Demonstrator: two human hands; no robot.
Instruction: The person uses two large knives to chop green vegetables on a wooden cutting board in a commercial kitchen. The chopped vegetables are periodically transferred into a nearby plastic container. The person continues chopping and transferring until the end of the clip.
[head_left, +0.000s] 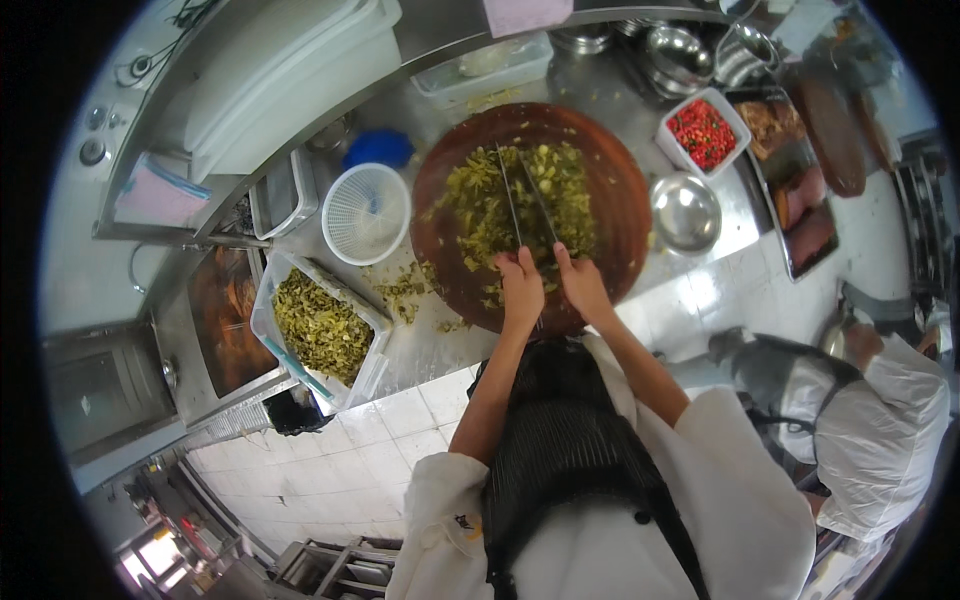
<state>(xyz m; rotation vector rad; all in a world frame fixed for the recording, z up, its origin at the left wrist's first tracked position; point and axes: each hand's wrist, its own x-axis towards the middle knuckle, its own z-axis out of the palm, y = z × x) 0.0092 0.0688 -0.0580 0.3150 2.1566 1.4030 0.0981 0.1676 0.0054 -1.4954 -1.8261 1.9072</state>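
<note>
My left hand (520, 289) grips a knife (510, 196) whose blade points away from me, seen nearly edge-on. In my right hand (581, 281) is a second knife (539, 197), its blade leaning toward the first; the two tips lie close together. Both blades are over chopped green vegetables (480, 210), which look like pickled greens, spread on a round wooden chopping block (626, 187). The handles are mostly hidden in my fists. Left of the block, a white plastic tub (264, 300) holds more chopped greens (319, 322). Scattered bits lie on the steel counter between tub and block.
A white plastic basket (366, 214) and a blue object (379, 148) stand left of the block. To its right are a steel bowl (685, 213), a tub of chopped red chillies (702, 133) and a tray with meat (806, 217). A person in white (870, 427) is at the right.
</note>
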